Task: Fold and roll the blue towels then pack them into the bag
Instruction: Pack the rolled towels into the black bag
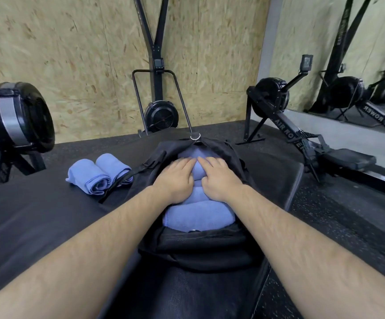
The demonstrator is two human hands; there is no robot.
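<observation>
A black bag (209, 245) lies open on the black mat in front of me. Several rolled blue towels fill it; the nearest roll (198, 216) lies across the opening. Both my hands press flat on the rolls further in. My left hand (176, 177) and my right hand (218, 177) lie side by side, fingers straight, fingertips nearly touching over a blue roll (197, 171). Two more rolled blue towels (98, 172) lie on the mat left of the bag, beside its strap.
A black padded mat (37, 222) carries the bag. Rowing machines stand at the left (19, 116) and right (285, 125). A ski-type trainer (159, 111) leans on the chipboard wall behind. A mirror (359, 65) is at the right.
</observation>
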